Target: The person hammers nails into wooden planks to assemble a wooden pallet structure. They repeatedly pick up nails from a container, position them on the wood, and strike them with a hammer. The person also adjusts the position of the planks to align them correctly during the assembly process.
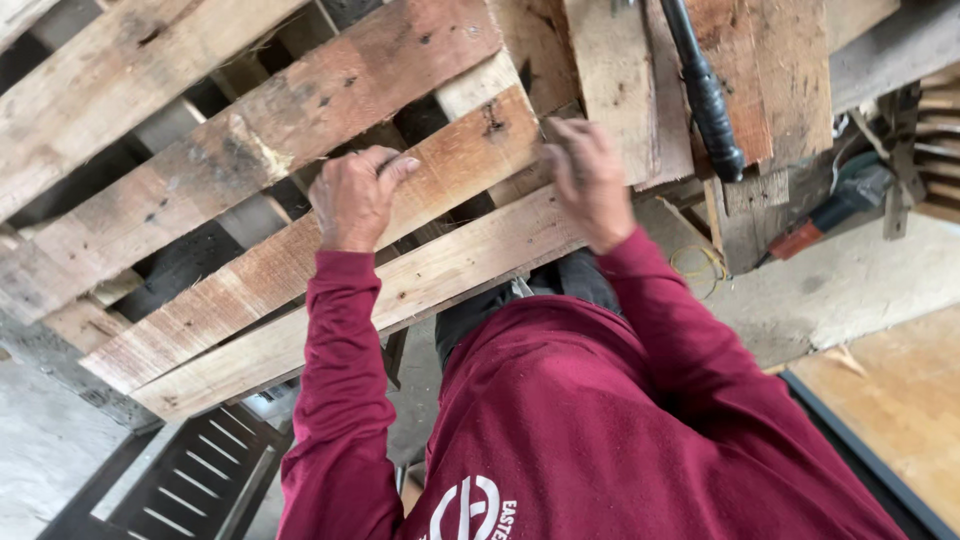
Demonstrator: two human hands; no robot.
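Left hand (pixel 355 200) curled gripping the pallet slat (pixel 330 250), whose long axis ran diagonally across both hands; right hand (pixel 590 180) blurred at its far end, grip unclear.

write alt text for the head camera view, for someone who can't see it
A person in a dark red long-sleeved shirt has both hands on a weathered wooden pallet: the left hand curls over a slat's edge, the blurred right hand rests on a slat's end. A black-handled tool lies on the boards by the right hand.
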